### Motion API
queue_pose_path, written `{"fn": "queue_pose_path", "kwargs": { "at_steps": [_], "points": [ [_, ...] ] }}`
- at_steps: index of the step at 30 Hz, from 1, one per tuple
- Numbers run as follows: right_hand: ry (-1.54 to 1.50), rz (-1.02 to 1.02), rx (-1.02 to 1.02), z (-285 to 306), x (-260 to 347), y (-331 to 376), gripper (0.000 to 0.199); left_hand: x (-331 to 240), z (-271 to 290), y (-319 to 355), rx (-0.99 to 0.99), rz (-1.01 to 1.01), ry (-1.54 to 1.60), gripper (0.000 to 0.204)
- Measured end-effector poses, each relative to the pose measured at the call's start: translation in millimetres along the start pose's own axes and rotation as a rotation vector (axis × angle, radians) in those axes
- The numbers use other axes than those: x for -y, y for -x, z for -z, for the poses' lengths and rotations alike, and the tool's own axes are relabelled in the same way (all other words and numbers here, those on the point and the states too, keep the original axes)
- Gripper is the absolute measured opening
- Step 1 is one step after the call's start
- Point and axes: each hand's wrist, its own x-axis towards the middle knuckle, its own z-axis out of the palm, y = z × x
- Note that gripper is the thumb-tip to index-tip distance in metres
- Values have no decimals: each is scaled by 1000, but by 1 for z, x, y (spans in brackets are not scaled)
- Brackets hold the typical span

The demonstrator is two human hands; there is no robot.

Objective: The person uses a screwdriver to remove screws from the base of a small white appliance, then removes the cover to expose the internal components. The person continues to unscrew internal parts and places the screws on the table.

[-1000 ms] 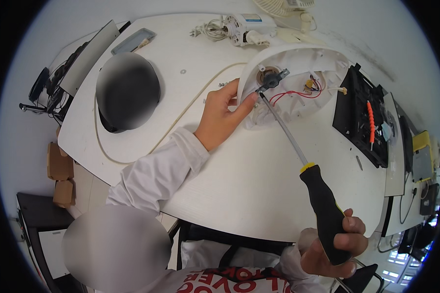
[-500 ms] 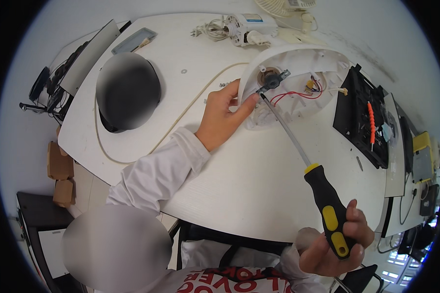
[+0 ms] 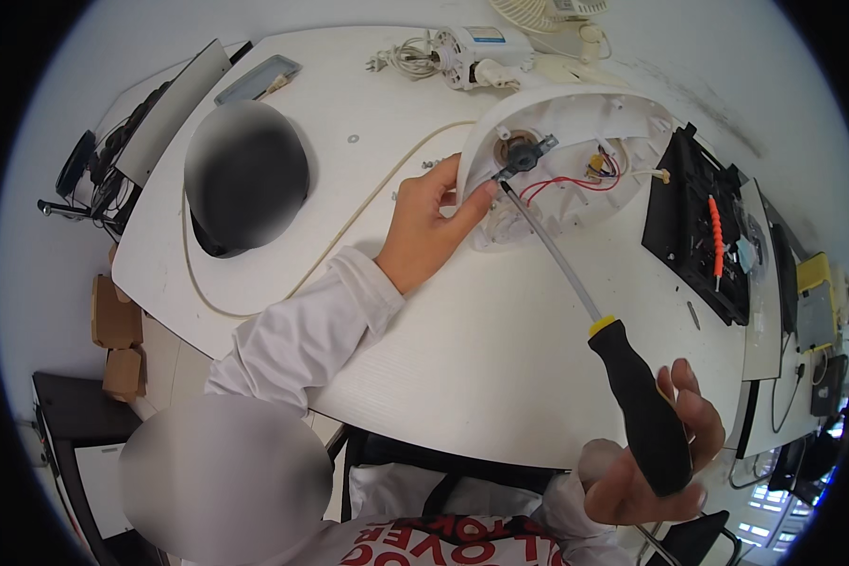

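A white curved plastic housing (image 3: 590,102) stands on the table with its hollow inside facing me. My left hand (image 3: 423,222) grips its left edge, thumb inside, close to a small black part with metal tabs (image 3: 524,158). Thin red wires (image 3: 564,179) and a yellow component (image 3: 595,165) sit deeper in the shell. My right hand (image 3: 618,492) has its fingers curled around the black handle of a long screwdriver (image 3: 637,401). The shaft slants up and left, and its tip meets the lower tab of the black part beside my left thumb. Any screw under the tip is hidden.
An open black tool case (image 3: 674,203) with an orange flexible shaft (image 3: 716,236) lies on the right. A white motor unit (image 3: 486,57) with a coiled cord is behind. A beige cable (image 3: 335,241) loops across the left, around a dark rounded object (image 3: 245,179), partly blurred.
The screwdriver handle has rotated in my right hand, so its yellow patches are turned out of view. My right fingers have shifted around it; my left hand and the housing barely moved.
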Motion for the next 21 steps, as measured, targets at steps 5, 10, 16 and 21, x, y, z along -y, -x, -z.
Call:
{"fn": "queue_pose_path", "kwargs": {
  "at_steps": [5, 10, 16, 21],
  "points": [
    [153, 31, 32, 7, -2, -1, 54, 0, 1, 0, 13, 8, 0, 24],
    [58, -50, -219, -5, 4, 0, 30, 4, 0, 0, -20, -24, -20, 23],
    [-192, 20, -119, -2, -5, 2, 36, 2, -2, -1, -21, -33, 39, 24],
    [-316, 38, -257, -12, -11, 11, 37, 4, 0, -1, -19, -36, 3, 23]
  ]
}}
